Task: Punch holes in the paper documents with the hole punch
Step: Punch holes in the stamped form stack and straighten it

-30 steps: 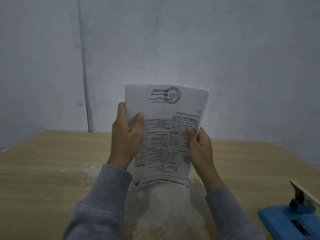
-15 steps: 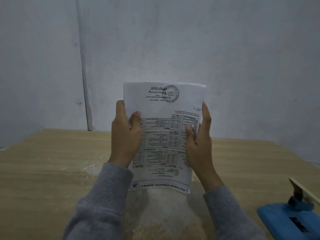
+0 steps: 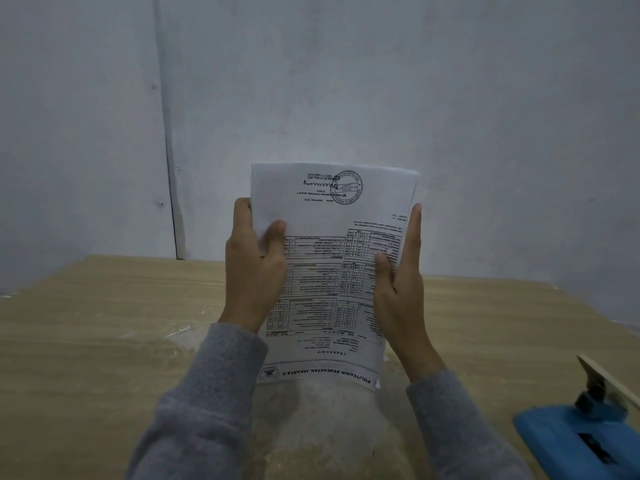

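A stack of printed paper documents (image 3: 329,258) stands upright, upside down to me, with its lower edge near the wooden table (image 3: 104,323). My left hand (image 3: 254,268) grips the stack's left edge, thumb on the front and fingers behind. My right hand (image 3: 401,285) lies against the right edge with straight fingers along the side and the thumb on the printed face. The blue hole punch (image 3: 581,434) lies on the table at the lower right, apart from both hands, partly cut off by the frame.
A pale wall (image 3: 346,81) rises directly behind the table's far edge. A whitish worn patch (image 3: 329,427) marks the tabletop under the papers. Small white scraps (image 3: 178,330) lie on the table left of my left arm.
My right hand's fingers have straightened up along the stack's right edge. The bent top right corner of the papers now stands flat and squared.
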